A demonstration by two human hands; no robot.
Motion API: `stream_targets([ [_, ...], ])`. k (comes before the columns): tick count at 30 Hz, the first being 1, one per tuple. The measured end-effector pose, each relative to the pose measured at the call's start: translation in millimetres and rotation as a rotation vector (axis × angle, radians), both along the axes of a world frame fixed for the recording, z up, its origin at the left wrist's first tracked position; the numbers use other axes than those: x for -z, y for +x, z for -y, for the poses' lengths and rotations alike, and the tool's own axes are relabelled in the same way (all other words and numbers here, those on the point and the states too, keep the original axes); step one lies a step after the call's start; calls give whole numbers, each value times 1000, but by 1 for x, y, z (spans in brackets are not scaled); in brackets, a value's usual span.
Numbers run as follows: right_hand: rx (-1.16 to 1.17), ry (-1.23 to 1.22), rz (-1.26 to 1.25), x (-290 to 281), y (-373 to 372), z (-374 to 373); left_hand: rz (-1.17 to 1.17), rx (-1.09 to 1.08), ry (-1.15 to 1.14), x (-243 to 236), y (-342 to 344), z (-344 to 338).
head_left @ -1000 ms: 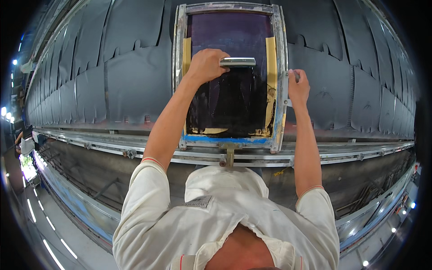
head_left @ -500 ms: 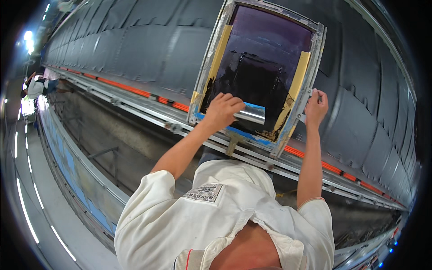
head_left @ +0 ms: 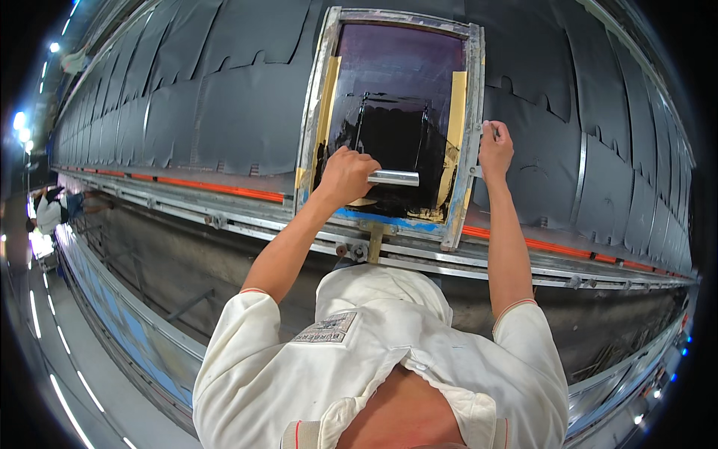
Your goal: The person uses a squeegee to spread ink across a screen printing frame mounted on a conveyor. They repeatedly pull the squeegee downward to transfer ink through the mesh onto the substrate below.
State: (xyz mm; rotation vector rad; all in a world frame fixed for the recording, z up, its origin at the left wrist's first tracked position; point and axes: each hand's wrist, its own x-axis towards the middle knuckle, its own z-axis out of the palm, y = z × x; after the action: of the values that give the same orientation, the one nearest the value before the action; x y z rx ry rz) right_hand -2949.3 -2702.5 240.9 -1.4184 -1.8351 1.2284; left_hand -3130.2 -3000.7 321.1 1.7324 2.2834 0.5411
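Gripping the squeegee [head_left: 396, 177] in the left hand [head_left: 346, 177], with fingers closed round its left end, over the lower part of the mesh [head_left: 404, 60]. Keeping the right hand [head_left: 495, 153] at the right edge of the frame [head_left: 474, 82], near a bracket [head_left: 475, 171], with fingers curled (cannot tell whether round anything). Judging by the black ink [head_left: 393, 135], probably at the spreading step. Seems to call next for level, even pressure and a steady frame over the dark sheets [head_left: 239, 105]. Can see lettering on the patch [head_left: 329, 329] of the shirt [head_left: 247, 359]; cannot make out other writing.
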Motion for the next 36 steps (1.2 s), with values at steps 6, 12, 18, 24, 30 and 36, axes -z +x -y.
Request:
stream_targets([
  [6, -223, 576, 304, -29, -20, 2, 84, -16, -112, -7, -75, -58],
  [12, -963, 171, 278, -108, -125, 8, 69, -50, -247, -14, -120, -123],
  [18, -1084, 317, 495, -81, -152, 10, 43, -21, -175, -3, -120, -133],
  [24, -1081, 368, 406, -77, -97, 68, 56, 4, -38, 11, -68, -71],
  [30, -1120, 451, 369, -77, -37, 130, 99, 44, -33, 1, -14, -8],
  [36, -1079, 380, 420, -87, -115, 46, 15, 46, -87, -4, -92, -93],
])
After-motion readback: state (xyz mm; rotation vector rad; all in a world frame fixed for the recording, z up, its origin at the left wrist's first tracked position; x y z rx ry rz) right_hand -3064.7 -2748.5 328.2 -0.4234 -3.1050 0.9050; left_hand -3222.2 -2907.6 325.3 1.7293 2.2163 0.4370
